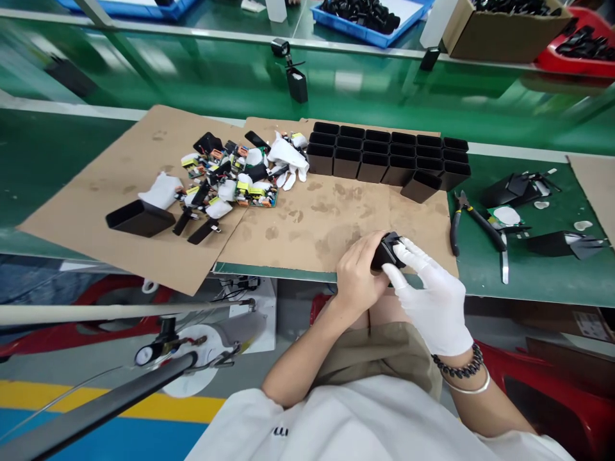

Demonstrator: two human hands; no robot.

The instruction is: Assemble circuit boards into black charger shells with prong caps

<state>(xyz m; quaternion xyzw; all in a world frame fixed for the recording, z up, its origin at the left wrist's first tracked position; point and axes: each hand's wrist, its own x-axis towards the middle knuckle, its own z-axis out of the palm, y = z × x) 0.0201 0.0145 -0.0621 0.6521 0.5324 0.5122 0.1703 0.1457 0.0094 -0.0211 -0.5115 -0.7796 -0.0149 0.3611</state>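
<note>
My bare left hand (pixel 356 275) and my white-gloved right hand (pixel 432 298) meet at the near edge of the cardboard sheet (pixel 312 224). Both are closed around one small black plastic housing (pixel 385 251), the left wrapping it from the left, the right pinching its right end. Behind them stands a block of several open black housings (pixel 384 157) in rows, one tipped over at the front (pixel 421 186). To the left lies a heap of small circuit boards and white parts (pixel 235 176), with a lone black housing (pixel 139 218) lying on its side.
Black-handled pliers (pixel 473 221) lie on the green bench right of the cardboard, with more black parts (pixel 516 189) and white scraps beyond. Bins of black parts (pixel 365 13) sit on the far shelf. A metal rail and pressure gauge (pixel 144 352) run below left.
</note>
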